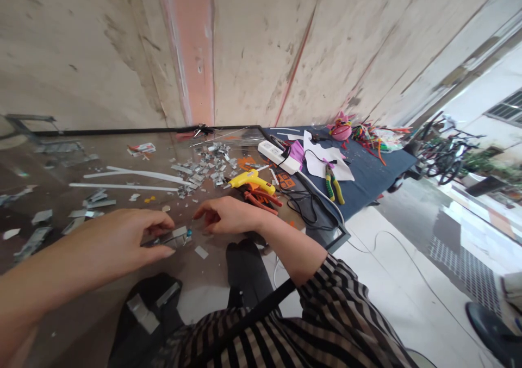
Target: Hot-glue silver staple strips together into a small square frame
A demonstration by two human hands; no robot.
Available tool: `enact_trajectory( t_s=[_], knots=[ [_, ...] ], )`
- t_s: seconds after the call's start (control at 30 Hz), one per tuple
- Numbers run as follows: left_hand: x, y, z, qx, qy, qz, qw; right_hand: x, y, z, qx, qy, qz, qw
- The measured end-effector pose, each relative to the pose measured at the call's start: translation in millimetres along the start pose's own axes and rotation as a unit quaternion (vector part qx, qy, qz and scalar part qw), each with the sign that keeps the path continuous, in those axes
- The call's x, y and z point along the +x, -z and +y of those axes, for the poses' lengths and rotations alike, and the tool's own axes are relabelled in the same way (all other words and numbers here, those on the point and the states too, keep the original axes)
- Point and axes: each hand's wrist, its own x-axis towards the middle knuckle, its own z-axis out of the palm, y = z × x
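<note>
Head camera view shows the left hand (pixel 138 237) at the near left, its thumb and fingers pinching a small silver piece (pixel 178 234) with a teal blob at its right end. Just right of it, the right hand (pixel 228 216) is loosely curled and released, apart from the piece. A flat pale rectangle (pixel 201 252) lies nearer on the smooth, glossy brown tabletop (pixel 134 205).

Past the hands, small, shiny silver scraps (pixel 216 158) lie heaped in loose, angular bits, with long, thin white sticks (pixel 147 175) to their left. A yellow glue gun (pixel 253 180) of smooth plastic sits just beyond the right hand, with red-handled pliers (pixel 263 199) beside it. Farther right are a white power strip (pixel 278 157), black cable (pixel 304 207) in loops, an irregular white sheet (pixel 328 161) and green-and-yellow pliers (pixel 334 186) on dark blue cloth (pixel 367 180).

At the cloth's far end, crumpled clear plastic (pixel 392 141) lies against tangled, multicolored ribbons (pixel 370 134); whether it is a bag holding them cannot be told. A rounded pink bundle (pixel 341 128) sits to their left.
</note>
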Motion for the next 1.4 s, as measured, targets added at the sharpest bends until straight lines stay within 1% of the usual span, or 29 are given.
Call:
enact_trajectory(
  t_s=[0.07, 0.1, 0.17, 0.23, 0.3, 0.4, 0.57, 0.73, 0.87, 0.97, 1.07, 1.27, 1.4],
  knots=[
    [-1, -2.7, -10, 0.01, -0.004, -0.006, 1.0, 1, 0, 1, -0.015, -0.007, -0.002, 1.0],
    [-3, -4.4, -16, 0.009, 0.011, 0.001, 1.0, 1, 0, 1, -0.022, -0.01, -0.004, 1.0],
    [-9, -8.4, -28, 0.005, 0.032, -0.008, 0.999, 2, -1, 2, -0.035, -0.014, -0.007, 0.999],
    [-19, -12.7, -34, 0.004, 0.058, -0.002, 0.998, 3, -4, 1, -0.046, -0.011, -0.01, 0.999],
    [-30, -17.4, -35, -0.005, 0.087, 0.005, 0.996, 4, -8, 0, -0.057, -0.001, -0.006, 0.998],
    [-42, -25.2, -29, -0.043, 0.12, 0.011, 0.992, 7, -15, 0, -0.063, 0.012, 0.003, 0.998],
    [-48, -42.3, -24, -0.073, 0.111, 0.054, 0.99, 9, -20, 3, -0.064, -0.012, -0.001, 0.998],
    [-46, -61.3, -29, -0.089, 0.084, 0.09, 0.988, 9, -17, 8, -0.066, -0.019, 0.0, 0.998],
    [-41, -72.1, -33, -0.116, 0.068, 0.121, 0.983, 10, -19, 10, -0.061, -0.028, 0.0, 0.998],
    [-38, -75.0, -35, -0.137, 0.061, 0.139, 0.979, 10, -20, 11, -0.05, -0.035, 0.0, 0.998],
    [-38, -73.4, -36, -0.152, 0.063, 0.148, 0.975, 11, -20, 12, -0.04, -0.04, 0.001, 0.998],
    [-42, -69.5, -37, -0.186, 0.071, 0.143, 0.969, 10, -20, 12, -0.028, -0.047, 0.006, 0.998],
    [-41, -70.0, -37, -0.189, 0.074, 0.145, 0.968, 10, -20, 12, -0.026, -0.049, 0.006, 0.998]
  ],
)
